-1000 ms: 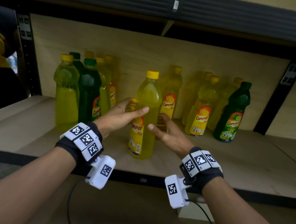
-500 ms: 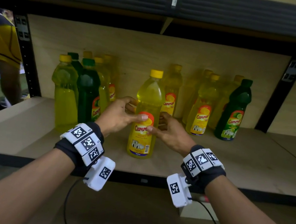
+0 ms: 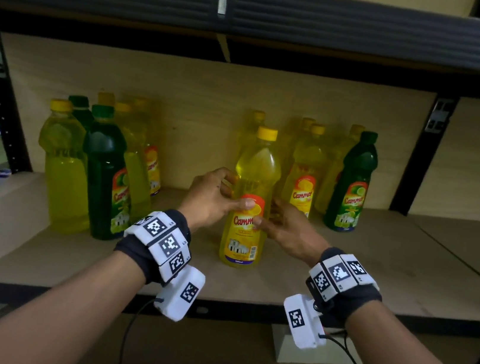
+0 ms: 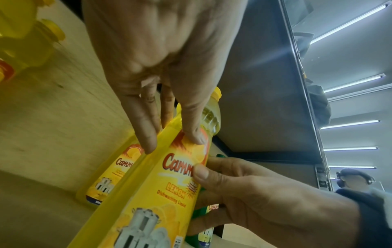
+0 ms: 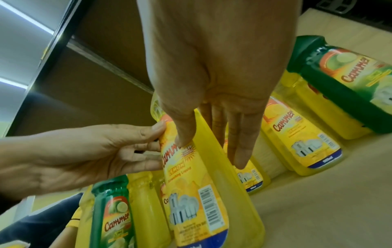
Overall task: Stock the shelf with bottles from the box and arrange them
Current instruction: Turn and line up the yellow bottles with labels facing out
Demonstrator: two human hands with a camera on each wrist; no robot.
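Observation:
A yellow dish-soap bottle (image 3: 254, 165) with a yellow cap stands upright on the wooden shelf board (image 3: 376, 264), its label facing me. My left hand (image 3: 239, 191) holds it from the left, thumb on the label front and fingers round the back. My right hand (image 3: 268, 212) holds it from the right the same way. In the left wrist view the bottle (image 4: 161, 193) lies between the left hand (image 4: 171, 144) and the right hand (image 4: 244, 193). The right wrist view shows the bottle (image 5: 191, 193) pinched by my right hand (image 5: 210, 151).
To the left stand several bottles, with a yellow one (image 3: 63, 168) and a green one (image 3: 105, 180) in front. Behind and to the right are more yellow bottles (image 3: 305, 173) and a green bottle (image 3: 352, 183). The upper shelf beam (image 3: 258, 10) hangs low overhead.
Both hands have turned the yellow bottle so its label faces front, and it now stands slightly further back on the shelf. Both hands still hold it.

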